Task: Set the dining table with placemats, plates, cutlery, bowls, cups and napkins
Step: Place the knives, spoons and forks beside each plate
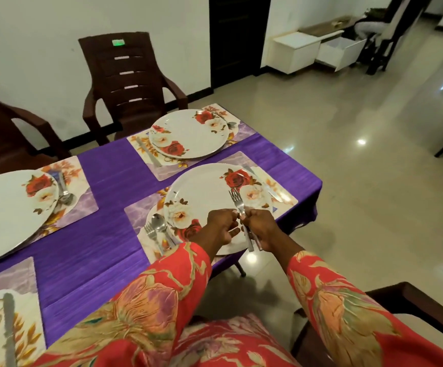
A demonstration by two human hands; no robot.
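1. Sleeves in red floral print fill the lower frame; above them, both hands meet at centre over the near plate [201,202].
2. Right hand [261,229] grips a bunch of cutlery, one fork [237,202] sticking up.
3. Left hand [221,229] pinches at that fork's neck, other fingers loose.
4. Best to draw out one piece cleanly, then lay it on the placemat [281,181] beside the plate, on the bench [109,207].

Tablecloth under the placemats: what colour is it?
The tablecloth is solid purple with a faint streaky sheen, seen plainly in the head view.
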